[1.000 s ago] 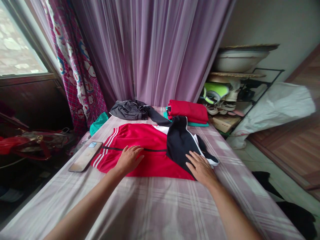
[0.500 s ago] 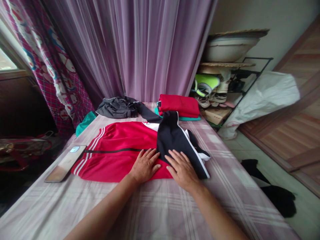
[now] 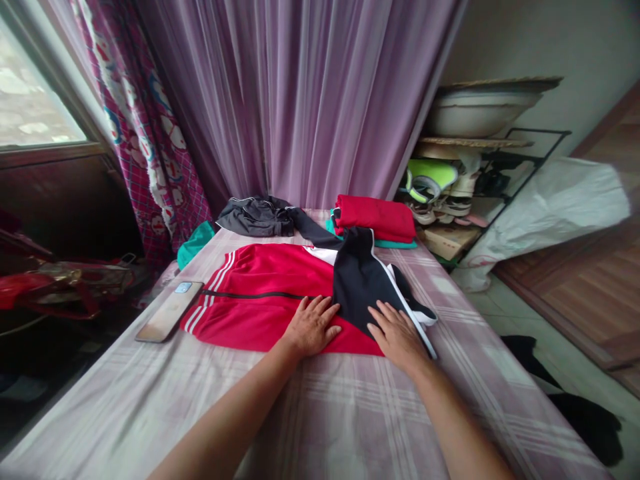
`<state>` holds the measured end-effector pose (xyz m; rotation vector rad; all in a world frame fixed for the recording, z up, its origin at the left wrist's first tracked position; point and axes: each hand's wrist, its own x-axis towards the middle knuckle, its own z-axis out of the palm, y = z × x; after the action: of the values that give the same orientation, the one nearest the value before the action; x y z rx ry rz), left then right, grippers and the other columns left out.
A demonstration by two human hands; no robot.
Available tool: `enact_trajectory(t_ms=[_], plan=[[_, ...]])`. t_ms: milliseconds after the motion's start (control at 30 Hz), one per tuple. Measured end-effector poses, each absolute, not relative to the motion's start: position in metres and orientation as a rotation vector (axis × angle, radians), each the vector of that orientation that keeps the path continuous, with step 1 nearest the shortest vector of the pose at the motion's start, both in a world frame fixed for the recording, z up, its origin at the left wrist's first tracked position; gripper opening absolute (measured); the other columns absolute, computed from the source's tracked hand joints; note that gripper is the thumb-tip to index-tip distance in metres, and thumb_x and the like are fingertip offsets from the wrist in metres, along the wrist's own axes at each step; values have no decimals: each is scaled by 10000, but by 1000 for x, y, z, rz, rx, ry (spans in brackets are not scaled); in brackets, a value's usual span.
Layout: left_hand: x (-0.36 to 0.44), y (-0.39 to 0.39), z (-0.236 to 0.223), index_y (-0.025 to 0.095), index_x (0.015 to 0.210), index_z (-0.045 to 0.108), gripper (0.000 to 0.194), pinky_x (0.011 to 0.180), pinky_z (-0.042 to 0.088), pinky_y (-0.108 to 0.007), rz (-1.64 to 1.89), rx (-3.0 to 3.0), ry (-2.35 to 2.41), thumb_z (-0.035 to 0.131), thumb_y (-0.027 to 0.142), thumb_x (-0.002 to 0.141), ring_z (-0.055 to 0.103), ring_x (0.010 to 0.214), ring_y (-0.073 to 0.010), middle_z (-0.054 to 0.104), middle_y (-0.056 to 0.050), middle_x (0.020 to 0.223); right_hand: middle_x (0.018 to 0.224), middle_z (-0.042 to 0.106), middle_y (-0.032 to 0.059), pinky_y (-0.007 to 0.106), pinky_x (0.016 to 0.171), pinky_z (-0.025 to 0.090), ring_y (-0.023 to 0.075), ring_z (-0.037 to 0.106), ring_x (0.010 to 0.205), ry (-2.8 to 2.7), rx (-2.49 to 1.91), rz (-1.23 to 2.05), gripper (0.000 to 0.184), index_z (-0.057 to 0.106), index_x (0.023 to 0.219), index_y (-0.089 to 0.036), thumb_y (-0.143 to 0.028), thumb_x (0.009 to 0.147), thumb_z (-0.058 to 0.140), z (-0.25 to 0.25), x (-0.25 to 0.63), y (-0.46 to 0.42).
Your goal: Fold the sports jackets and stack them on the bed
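Left hand (image 3: 311, 327): open, on red jacket (image 3: 260, 267)
Right hand (image 3: 397, 337): open, on black sleeve (image 3: 360, 277)
Long axis: crosswise, hem (image 3: 199, 317) toward plaid sheet (image 3: 320, 417)'s left edge

Both hands (image 3: 355, 332) lie palm-down — fingers spread.

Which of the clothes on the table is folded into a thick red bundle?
The red bundle at the far right, on top of a teal cloth; the red and black jacket under the hands lies spread flat.
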<state>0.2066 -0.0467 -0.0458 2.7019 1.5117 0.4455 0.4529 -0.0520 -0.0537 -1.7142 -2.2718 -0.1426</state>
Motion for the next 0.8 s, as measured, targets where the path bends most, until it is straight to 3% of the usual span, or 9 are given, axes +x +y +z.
enact_trajectory(t_ms=[300, 433, 800], plan=[[209, -48, -34, 223, 1502, 381, 646, 1172, 288, -515, 381, 2651, 1496, 352, 584, 967, 390, 1422, -279, 462, -99, 1528, 1505, 483, 101, 501, 1120, 312, 263, 430, 1384, -2266, -1872, -99, 480, 547, 1407, -231, -353, 979, 369, -45, 406, -63], [194, -61, -23, 219, 1495, 393, 608, 1209, 218, -487, 419, 2705, 1485, 323, 547, 988, 351, 1446, -253, 440, -82, 1545, 1522, 460, 95, 482, 1135, 288, 251, 408, 1400, -2284, -1929, -113, 488, 535, 1420, -234, -372, 985, 364, -50, 407, -63], [41, -115, -43, 275, 1482, 433, 580, 1177, 279, -538, 333, 2544, 1901, 344, 551, 980, 364, 1440, -285, 427, -85, 1551, 1479, 513, 107, 495, 1100, 334, 267, 454, 1360, -2230, -1845, -148, 468, 586, 1367, -232, -372, 977, 369, -53, 409, -64]])
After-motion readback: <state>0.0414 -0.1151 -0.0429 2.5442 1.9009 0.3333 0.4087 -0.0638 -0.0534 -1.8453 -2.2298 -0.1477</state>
